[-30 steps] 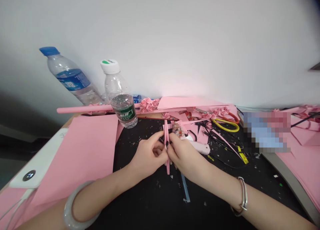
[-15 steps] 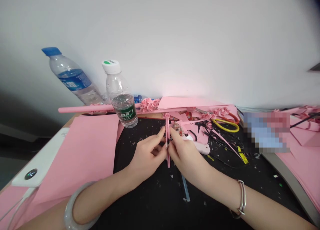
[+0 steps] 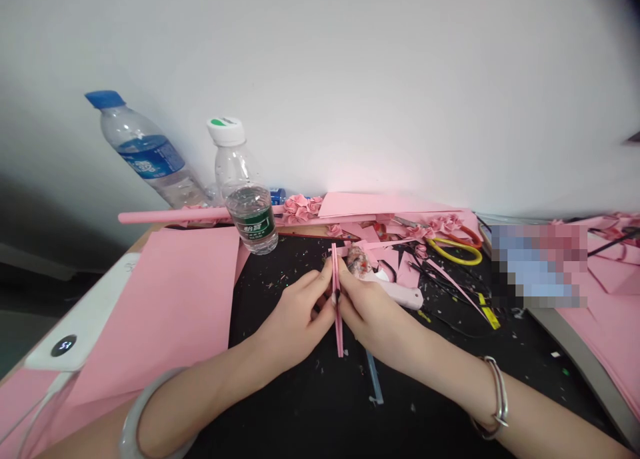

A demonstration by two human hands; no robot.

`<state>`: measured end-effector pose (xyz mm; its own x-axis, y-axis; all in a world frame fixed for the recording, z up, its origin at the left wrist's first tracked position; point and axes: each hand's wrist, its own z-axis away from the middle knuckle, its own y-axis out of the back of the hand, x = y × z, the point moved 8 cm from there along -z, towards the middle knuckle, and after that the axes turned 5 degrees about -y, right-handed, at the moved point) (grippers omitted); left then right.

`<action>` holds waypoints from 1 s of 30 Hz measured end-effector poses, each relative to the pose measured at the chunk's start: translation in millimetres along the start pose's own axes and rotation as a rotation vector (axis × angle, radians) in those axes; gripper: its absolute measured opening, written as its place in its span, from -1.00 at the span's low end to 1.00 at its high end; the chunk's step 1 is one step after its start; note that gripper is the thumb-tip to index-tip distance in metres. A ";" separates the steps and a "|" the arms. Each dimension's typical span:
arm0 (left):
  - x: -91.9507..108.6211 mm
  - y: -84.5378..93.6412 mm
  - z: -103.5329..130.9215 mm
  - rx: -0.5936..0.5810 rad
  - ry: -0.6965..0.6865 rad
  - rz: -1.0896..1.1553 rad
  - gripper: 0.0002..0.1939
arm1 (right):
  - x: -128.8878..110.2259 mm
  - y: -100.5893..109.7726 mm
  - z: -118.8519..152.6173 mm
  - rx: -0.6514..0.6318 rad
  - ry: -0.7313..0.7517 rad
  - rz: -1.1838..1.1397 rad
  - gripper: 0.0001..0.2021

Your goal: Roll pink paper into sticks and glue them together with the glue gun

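Note:
Between my hands a narrow folded strip of pink paper point(image 3: 340, 342) stands edge-on toward me, its layers pressed close together. My left hand point(image 3: 303, 312) pinches it from the left with thumb and fingers. From the right, my right hand point(image 3: 373, 312) grips the same strip, fingertips meeting near its middle. A small dark spot shows at the fingertips; I cannot make out what it is. Just behind my right hand lies a pale pink-handled tool point(image 3: 407, 296), partly hidden. A clear glue stick point(image 3: 374, 379) lies below that hand on the black mat point(image 3: 280, 412).
Large pink sheets point(image 3: 175, 292) and a white power bank point(image 3: 55, 352) lie at left. Two water bottles point(image 3: 250, 212) stand near the wall. Paper roses point(image 3: 300, 207), yellow-handled scissors point(image 3: 455, 251), cables and scraps spread along the back. A blurred phone-like object point(image 3: 537, 266) is at right.
The pink strip has slid slightly down toward me between my fingers, its top end lower and more of it below my hands. Both hands keep their pinch.

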<state>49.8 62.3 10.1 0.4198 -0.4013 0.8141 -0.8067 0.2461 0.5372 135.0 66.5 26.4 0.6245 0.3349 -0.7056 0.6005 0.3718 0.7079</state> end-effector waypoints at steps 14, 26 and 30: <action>-9.2 -3.5 -0.8 -0.004 0.096 0.095 -0.40 | 3.0 -3.5 0.5 0.050 -0.074 0.017 -0.75; -14.9 -1.5 -1.8 0.036 0.151 0.237 -0.38 | 4.5 -1.9 -0.6 0.040 -0.096 -0.134 -0.74; -17.1 -1.3 -2.6 0.051 0.149 0.319 -0.32 | 4.5 -0.6 -2.2 0.023 -0.097 -0.145 -0.71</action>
<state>44.7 71.1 -4.0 0.1960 -0.1771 0.9645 -0.9254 0.2920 0.2417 136.4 69.6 22.8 0.5751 0.1934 -0.7949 0.6984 0.3900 0.6001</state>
